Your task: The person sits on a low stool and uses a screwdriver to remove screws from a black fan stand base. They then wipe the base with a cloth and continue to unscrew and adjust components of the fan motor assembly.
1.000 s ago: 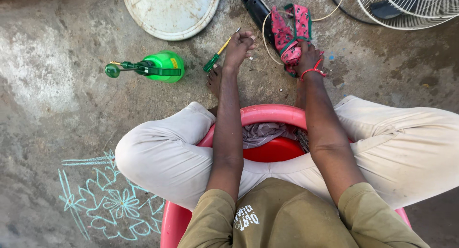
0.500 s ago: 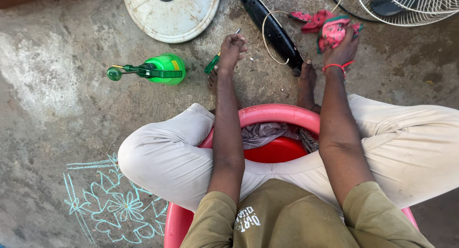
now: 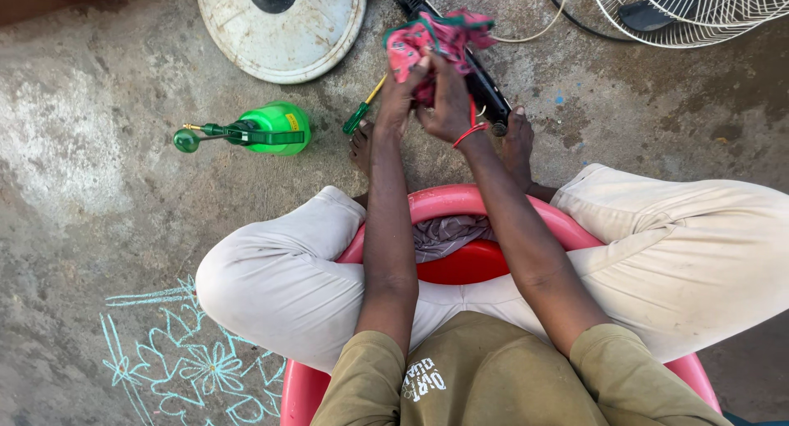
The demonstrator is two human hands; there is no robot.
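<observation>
I see both hands raised together, the left hand [image 3: 400, 97] and right hand [image 3: 448, 101] each clenched on the pink cloth [image 3: 436, 38], which bunches just above the fingers. A screwdriver [image 3: 362, 112] lies just left of them.

Cloth [image 3: 436, 40]: off the floor at far right a second ago, now bunched and raised in front of the person. Right hand [image 3: 450, 97] came in from the right and grips the cloth's lower edge. Left hand [image 3: 400, 97] left the screwdriver [image 3: 362, 114], which now lies free just left of its fingers, and joined the right on the cloth.
</observation>
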